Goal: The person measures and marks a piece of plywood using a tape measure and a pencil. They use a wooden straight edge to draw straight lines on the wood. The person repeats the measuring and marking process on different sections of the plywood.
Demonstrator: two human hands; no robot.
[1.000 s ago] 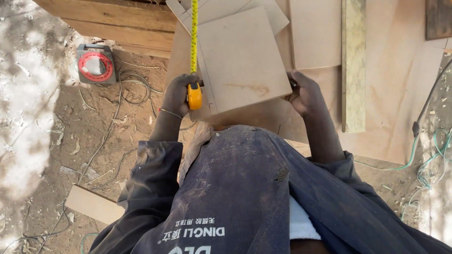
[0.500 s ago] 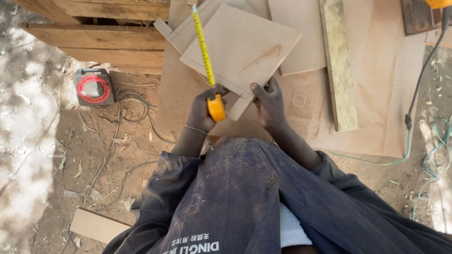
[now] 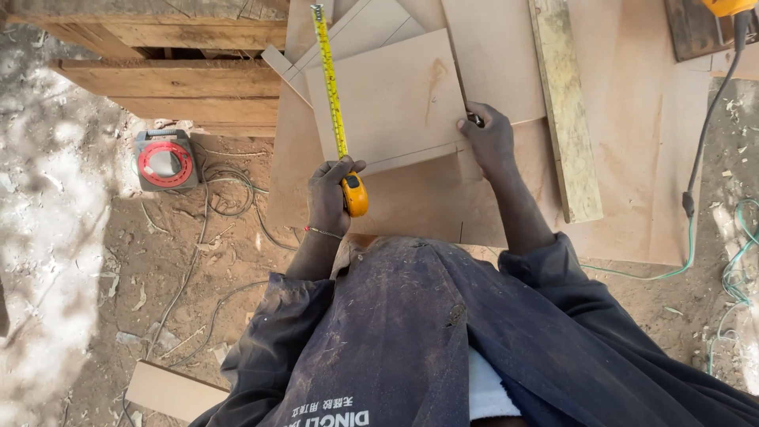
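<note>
Gripping the yellow tape measure case point(image 3: 355, 194) in our left hand point(image 3: 330, 195), we are running its yellow steel blade point(image 3: 329, 79) up across the small rectangular tan fibreboard panel point(image 3: 390, 101), the blade's tip lying past the panel's far edge. Our right hand point(image 3: 490, 138) is pressing on the panel's right edge, fingers curled around something small and dark that we cannot make out. Both hands are sitting well apart, one at each side of the panel. That panel is lying on a larger tan board sheet point(image 3: 632, 158), beside a long rough wooden plank point(image 3: 564, 111). A red and grey cable reel point(image 3: 165, 159) is resting on the dirt to our left, near wooden pallets point(image 3: 174, 55).
</note>
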